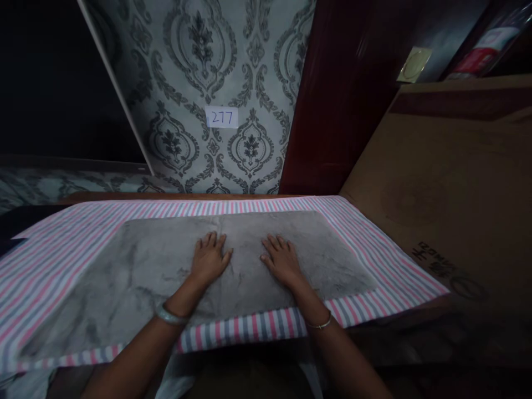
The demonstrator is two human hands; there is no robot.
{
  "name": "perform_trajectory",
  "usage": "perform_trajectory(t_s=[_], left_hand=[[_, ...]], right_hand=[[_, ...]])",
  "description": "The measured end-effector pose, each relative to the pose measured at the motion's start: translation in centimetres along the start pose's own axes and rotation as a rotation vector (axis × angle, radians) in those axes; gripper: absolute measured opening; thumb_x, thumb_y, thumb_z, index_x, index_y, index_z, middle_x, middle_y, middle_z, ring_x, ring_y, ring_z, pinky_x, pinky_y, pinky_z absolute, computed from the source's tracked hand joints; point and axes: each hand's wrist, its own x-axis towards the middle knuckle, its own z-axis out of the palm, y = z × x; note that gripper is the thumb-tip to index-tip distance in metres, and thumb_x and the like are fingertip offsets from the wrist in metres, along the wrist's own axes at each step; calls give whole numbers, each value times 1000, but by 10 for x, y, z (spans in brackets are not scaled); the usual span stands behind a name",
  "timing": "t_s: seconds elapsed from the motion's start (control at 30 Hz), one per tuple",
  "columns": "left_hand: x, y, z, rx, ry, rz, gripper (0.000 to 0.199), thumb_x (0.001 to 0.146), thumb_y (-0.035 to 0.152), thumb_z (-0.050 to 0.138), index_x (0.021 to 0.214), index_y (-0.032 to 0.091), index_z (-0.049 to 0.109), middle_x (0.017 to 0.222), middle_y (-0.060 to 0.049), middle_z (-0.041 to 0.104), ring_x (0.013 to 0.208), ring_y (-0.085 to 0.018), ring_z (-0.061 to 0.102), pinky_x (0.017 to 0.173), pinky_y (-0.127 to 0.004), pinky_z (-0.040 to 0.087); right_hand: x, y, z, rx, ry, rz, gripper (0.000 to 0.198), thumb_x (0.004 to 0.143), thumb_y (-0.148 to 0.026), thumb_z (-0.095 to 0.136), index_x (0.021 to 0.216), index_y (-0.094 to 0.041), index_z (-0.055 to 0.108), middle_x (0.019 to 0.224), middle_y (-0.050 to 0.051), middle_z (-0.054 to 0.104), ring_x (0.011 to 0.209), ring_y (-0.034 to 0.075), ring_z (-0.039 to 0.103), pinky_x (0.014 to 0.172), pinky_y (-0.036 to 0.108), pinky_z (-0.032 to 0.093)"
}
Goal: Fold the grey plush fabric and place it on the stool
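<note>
Head view: one grey, plush rectangular towel lies flat on one pink, grey and white striped cloth covering the counter. Left hand and right hand rest palms down near its middle, fingers loosely spread, gripping nothing. Smoothing likely goes best with even outward strokes. One brown cardboard sheet stands right.
</note>
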Motion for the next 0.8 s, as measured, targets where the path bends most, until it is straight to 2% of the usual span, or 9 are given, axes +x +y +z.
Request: perform_trajectory(t_s=[0.13, 0.47, 0.53, 0.63, 0.73, 0.8], left_hand=[[1, -5, 1, -4, 9, -31, 56, 96, 43, 37, 142, 14, 49, 150, -21, 44, 141, -35, 36, 112, -55, 30], [1, -7, -2, -63, -52, 15, 62, 93, 49, 41, 146, 16, 44, 154, -20, 37, 143, -40, 31, 112, -61, 26], [0, -9, -2, -85, -72, 79, 61, 94, 48, 40, 147, 18, 43, 156, -17, 36, 144, -39, 29, 113, -63, 24], [0, -11, 1, -149, -90, 259, 56, 95, 43, 39, 147, 23, 44, 156, -11, 37, 146, -34, 28, 114, -61, 24], [1, -12, 9, -187, -73, 442, 54, 95, 43, 39, 147, 28, 42, 156, -7, 37, 146, -31, 29, 115, -58, 25], [3, -12, 15, -187, -42, 533, 54, 96, 44, 39, 148, 31, 40, 156, -4, 38, 146, -30, 30, 115, -58, 25]], right_hand=[[0, 1, 1, 15, 14, 2, 54, 99, -46, 37, 150, -29, 39, 160, 3, 31, 148, 28, 22, 117, 50, 13], [0, 3, 1, 6, 39, -9, 53, 99, -44, 40, 149, -29, 40, 159, 4, 33, 147, 27, 24, 116, 49, 15], [0, 4, 1, 19, 37, -12, 52, 99, -43, 41, 149, -29, 40, 159, 4, 33, 147, 26, 24, 117, 48, 15], [-1, 10, -3, 43, 6, -15, 52, 98, -41, 42, 149, -29, 41, 159, 5, 33, 147, 25, 25, 117, 47, 17], [-8, 27, -11, 47, -25, 11, 54, 97, -41, 45, 149, -29, 41, 159, 5, 32, 147, 24, 23, 117, 46, 17], [-16, 45, -17, 30, -16, 79, 55, 96, -41, 46, 150, -29, 39, 160, 4, 31, 148, 24, 22, 117, 47, 16]])
